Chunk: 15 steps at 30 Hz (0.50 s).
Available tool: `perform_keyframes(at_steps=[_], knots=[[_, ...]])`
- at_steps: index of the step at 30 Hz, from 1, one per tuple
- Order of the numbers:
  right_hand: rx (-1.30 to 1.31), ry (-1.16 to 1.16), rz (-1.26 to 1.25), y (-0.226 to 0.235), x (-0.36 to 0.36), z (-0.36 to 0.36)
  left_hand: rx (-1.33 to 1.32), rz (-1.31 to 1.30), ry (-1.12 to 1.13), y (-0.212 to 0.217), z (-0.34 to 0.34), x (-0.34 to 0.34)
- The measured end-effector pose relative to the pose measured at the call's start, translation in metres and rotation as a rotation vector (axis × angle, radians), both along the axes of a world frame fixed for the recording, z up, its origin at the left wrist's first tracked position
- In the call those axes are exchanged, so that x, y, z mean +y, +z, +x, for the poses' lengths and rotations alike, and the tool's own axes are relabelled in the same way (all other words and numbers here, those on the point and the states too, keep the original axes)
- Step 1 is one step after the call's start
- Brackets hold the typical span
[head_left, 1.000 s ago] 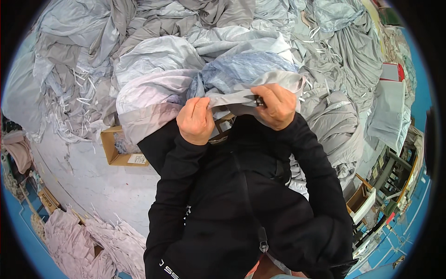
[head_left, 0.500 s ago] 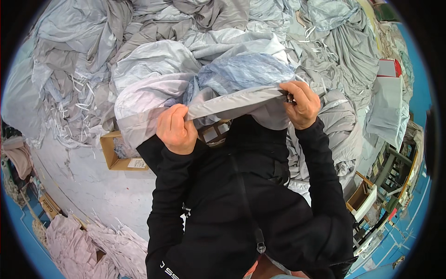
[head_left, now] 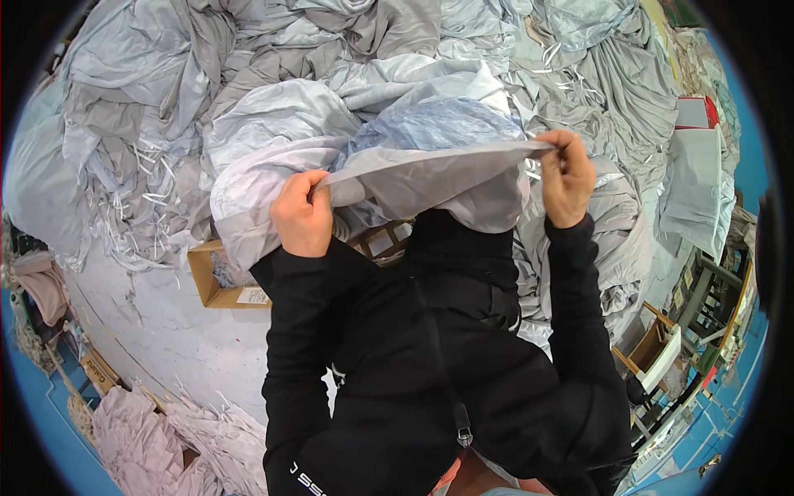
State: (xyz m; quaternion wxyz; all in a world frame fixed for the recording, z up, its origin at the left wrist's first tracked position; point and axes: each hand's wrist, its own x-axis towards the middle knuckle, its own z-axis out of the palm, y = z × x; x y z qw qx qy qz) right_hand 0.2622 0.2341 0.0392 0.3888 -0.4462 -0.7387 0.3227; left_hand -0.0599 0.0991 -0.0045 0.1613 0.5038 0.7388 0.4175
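A grey fabric edge (head_left: pixel 438 169) is stretched between my two hands, above my lap. My left hand (head_left: pixel 303 213) is closed on its left end, thumb on top. At the other end, slightly higher, my right hand (head_left: pixel 567 178) pinches the fabric between thumb and fingers. The rest of that cloth hangs below the taut edge and joins a bunched heap over my legs. In the heap, a blue crinkled fabric (head_left: pixel 442 124) lies just beyond the edge, and a pale pinkish-grey fabric (head_left: pixel 265 178) spreads by my left hand.
Large piles of grey and pale blue fabric (head_left: pixel 141 66) with white ties lie beyond my hands. A cardboard box (head_left: pixel 207 277) sits at the left of my lap. Pink fabric (head_left: pixel 141 438) is heaped at lower left. Folded pale fabric (head_left: pixel 695 186) and a wooden-edged box (head_left: pixel 653 355) stand at right.
My right hand has moved right and a little up, my left hand slightly left and up. The fabric edge has turned, so more of its grey face hangs open between them.
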Motion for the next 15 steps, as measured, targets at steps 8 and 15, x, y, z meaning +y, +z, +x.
perform_keyframes(at_steps=[8, 15], knots=[[0.286, -0.051, -0.382, 0.000, 0.052, 0.018, -0.950, -0.166, -0.235, -0.005, -0.037, 0.014], [0.662, -0.089, -0.706, -0.017, 0.060, 0.024, -0.942, -0.109, -0.094, -0.007, -0.028, 0.009]])
